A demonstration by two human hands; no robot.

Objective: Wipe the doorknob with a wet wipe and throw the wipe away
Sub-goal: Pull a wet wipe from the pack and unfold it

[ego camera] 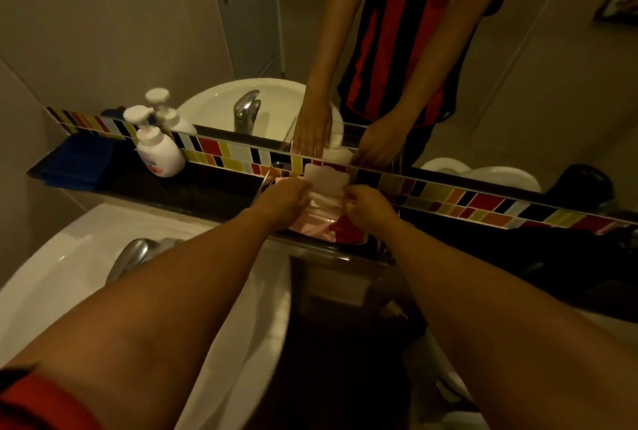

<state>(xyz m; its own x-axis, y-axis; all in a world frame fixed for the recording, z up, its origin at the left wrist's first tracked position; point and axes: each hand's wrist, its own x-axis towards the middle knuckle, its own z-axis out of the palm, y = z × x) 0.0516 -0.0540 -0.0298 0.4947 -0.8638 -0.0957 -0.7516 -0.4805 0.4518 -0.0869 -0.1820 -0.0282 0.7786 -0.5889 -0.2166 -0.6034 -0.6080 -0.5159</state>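
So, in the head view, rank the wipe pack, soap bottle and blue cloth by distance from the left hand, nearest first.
1. Wipe pack: under the left hand, on the ledge.
2. Soap bottle: further left on the ledge.
3. Blue cloth: far left end of the ledge.

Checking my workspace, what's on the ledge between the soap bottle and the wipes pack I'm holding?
In the head view, bare dark ledge lies between the soap bottle and the wipes pack; only a clear container's edge sits beside the pack.

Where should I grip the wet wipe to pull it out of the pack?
Pinch the wet wipe by its raised top edge, coming from above. It stands up out of the pink pack, which the left hand and right hand are touching.
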